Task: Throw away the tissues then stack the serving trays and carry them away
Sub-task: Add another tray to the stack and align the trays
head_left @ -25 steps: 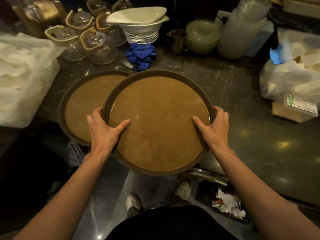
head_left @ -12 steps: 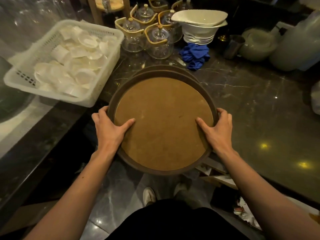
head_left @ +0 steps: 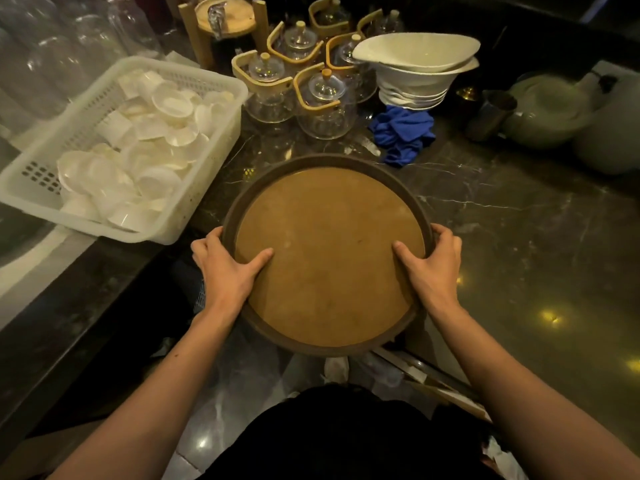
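Observation:
A round serving tray (head_left: pixel 327 258) with a dark rim and a brown inner surface sits at the near edge of the dark marble counter (head_left: pixel 519 237), partly overhanging it. It covers the second tray, which is hidden beneath. My left hand (head_left: pixel 228 271) grips the tray's left rim, thumb lying on the brown surface. My right hand (head_left: pixel 431 268) grips the right rim the same way. No tissues lie on the tray.
A white plastic basket (head_left: pixel 214 140) of small white dishes stands left of the tray. Behind are several glass teapots (head_left: pixel 322 105), a stack of white bowls (head_left: pixel 415 74), a blue cloth (head_left: pixel 403 133), a metal cup (head_left: pixel 490 112) and a pale lidded pot (head_left: pixel 543 112).
The tray in my hands has moved left over the second tray and now sits squarely on top of it. The view has swung left toward the white basket.

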The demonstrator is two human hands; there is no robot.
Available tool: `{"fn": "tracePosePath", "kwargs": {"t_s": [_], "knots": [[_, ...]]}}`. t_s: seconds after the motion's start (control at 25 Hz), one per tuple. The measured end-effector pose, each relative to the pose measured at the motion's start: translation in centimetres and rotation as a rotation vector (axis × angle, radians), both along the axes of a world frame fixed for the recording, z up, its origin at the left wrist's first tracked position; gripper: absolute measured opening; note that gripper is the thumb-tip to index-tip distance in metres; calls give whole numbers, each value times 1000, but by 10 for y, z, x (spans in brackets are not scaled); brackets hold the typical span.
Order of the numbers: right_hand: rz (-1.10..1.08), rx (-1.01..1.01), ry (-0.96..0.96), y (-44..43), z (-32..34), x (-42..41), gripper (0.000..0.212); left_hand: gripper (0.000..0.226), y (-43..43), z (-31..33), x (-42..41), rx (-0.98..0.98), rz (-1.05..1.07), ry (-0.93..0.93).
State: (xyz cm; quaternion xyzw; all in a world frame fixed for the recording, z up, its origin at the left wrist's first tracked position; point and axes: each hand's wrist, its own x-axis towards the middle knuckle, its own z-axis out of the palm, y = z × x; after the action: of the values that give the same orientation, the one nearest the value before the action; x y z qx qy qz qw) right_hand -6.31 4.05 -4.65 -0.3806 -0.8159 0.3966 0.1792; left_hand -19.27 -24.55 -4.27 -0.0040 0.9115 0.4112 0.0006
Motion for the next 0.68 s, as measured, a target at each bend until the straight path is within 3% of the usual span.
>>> {"fn": "tracePosePath", "kwargs": {"t_s": [0.68], "knots": [[-22,-28,-85,12,-19,-45,74,97,31,-21,-54,-34,-41,-70]]}}
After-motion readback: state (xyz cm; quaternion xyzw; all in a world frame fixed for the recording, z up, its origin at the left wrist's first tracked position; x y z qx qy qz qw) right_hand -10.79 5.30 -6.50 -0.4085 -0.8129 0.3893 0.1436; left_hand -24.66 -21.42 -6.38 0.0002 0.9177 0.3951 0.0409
